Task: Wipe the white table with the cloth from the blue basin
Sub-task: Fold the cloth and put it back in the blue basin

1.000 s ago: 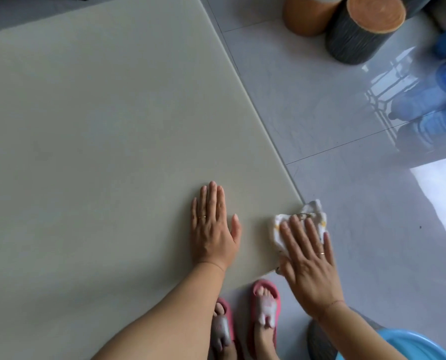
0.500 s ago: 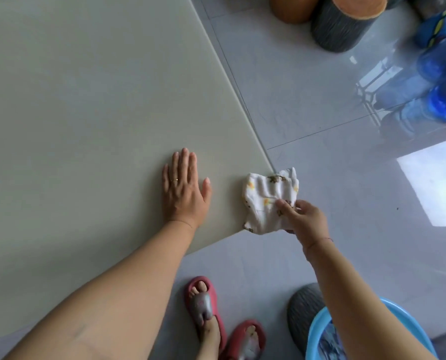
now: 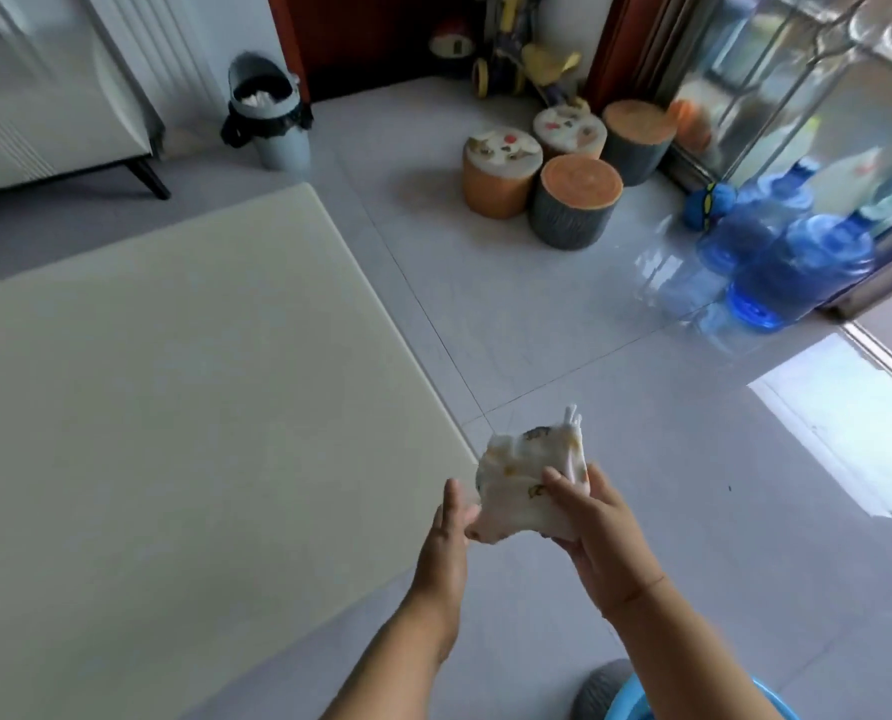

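A white cloth [image 3: 521, 480] with small yellow and dark prints is held bunched in the air just past the near right corner of the white table [image 3: 173, 407]. My right hand [image 3: 594, 527] grips its right side, thumb pressed on the fabric. My left hand [image 3: 449, 532] holds the cloth's lower left edge with fingers curled under it. Both hands hover off the table, above the floor. A sliver of the blue basin [image 3: 636, 706] shows at the bottom edge, behind my right forearm.
Several round stump-shaped stools [image 3: 573, 200] stand on the tiled floor at the back. Blue water jugs [image 3: 792, 262] sit by the glass door on the right. A small bin [image 3: 269, 116] and a white cabinet [image 3: 43, 106] are at the back left.
My right hand lifted the cloth off the table corner. My left hand left the tabletop and took hold of the cloth too. The view tilted up to show the room.
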